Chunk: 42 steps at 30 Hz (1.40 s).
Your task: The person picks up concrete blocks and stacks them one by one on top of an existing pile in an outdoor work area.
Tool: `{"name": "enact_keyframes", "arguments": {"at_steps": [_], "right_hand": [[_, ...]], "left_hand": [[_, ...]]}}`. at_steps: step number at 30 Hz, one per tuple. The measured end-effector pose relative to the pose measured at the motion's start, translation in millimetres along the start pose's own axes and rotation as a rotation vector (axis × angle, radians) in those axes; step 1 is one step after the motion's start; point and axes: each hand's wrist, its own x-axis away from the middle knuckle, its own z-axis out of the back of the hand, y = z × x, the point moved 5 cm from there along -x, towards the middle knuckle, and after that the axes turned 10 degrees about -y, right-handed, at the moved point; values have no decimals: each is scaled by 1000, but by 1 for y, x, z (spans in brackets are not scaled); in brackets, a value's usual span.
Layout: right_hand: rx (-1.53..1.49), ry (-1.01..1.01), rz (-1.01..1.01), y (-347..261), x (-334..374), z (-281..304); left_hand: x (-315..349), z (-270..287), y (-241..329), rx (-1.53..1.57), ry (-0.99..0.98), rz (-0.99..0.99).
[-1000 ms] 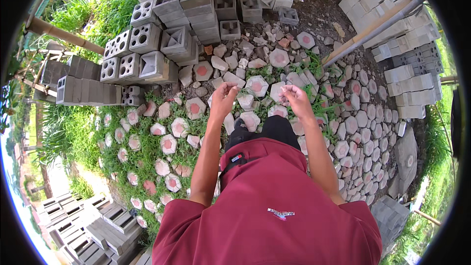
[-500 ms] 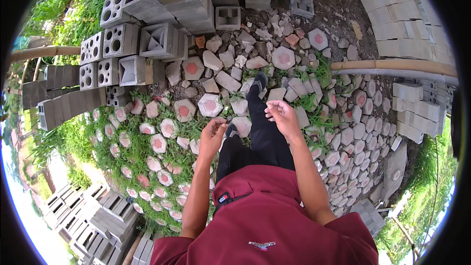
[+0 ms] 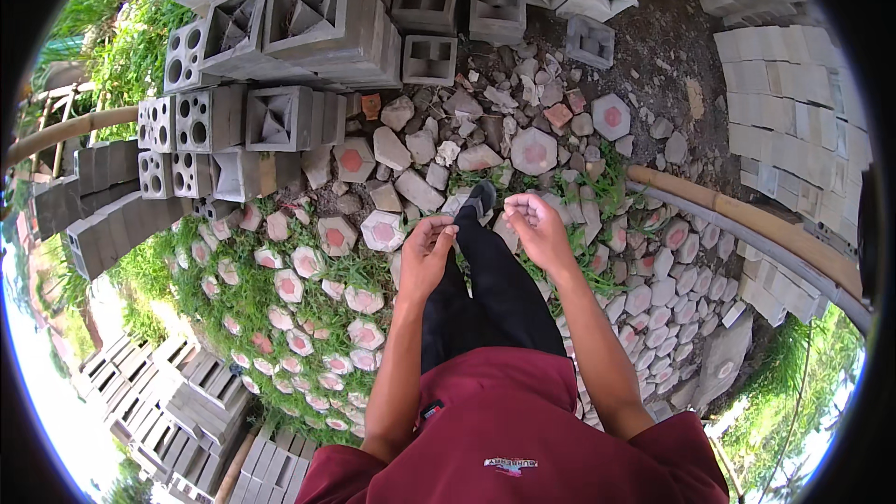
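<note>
My left hand [image 3: 427,250] is held out over my dark trousers, its fingers loosely curled and the thumb a little apart from them. To its right, my right hand [image 3: 538,229] hangs at about the same height in a similar half-curled pose. Nothing shows in either hand, and neither touches anything. Below them a dark shoe [image 3: 478,198] stands among broken paving pieces. Closest to my left hand on the ground is a hexagonal paver [image 3: 383,231] with a reddish centre.
Hollow concrete blocks [image 3: 313,14] are stacked ahead on the left, with a lone block [image 3: 590,41] beyond the rubble [image 3: 420,145]. A bamboo pole [image 3: 737,210] crosses on the right before stacked pale blocks [image 3: 793,84]. Grassy hexagonal pavers [image 3: 289,287] cover the ground left.
The view has moved forward toward the block stacks and rubble. My hands have come closer together, the left one shifting right. The leading shoe sits lower in view.
</note>
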Motion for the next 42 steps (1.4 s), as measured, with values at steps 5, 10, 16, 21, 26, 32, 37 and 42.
{"name": "enact_keyframes", "arguments": {"at_steps": [5,10,16,21,26,32,37,42], "right_hand": [[16,-79,-12,-15,-27,-3],[128,-173,17,-40,-68,-18],[186,-225,-5,-60,-158,-23],[147,-298,-26,-133,-241,-33],[66,-330,76,-232,-328,-43],[12,-251,155,-332,-403,-37],[-78,-287,90,-396,-479,-37],[-38,-309,10,-455,-563,-60]], "left_hand": [[-38,16,25,-47,68,-11],[-83,35,71,71,129,-69],[-151,65,75,125,185,-99],[-191,96,127,141,264,-129],[-247,139,215,183,345,-177],[-320,176,312,335,394,-183],[-376,198,367,565,456,-122],[-420,222,403,570,611,-102]]}}
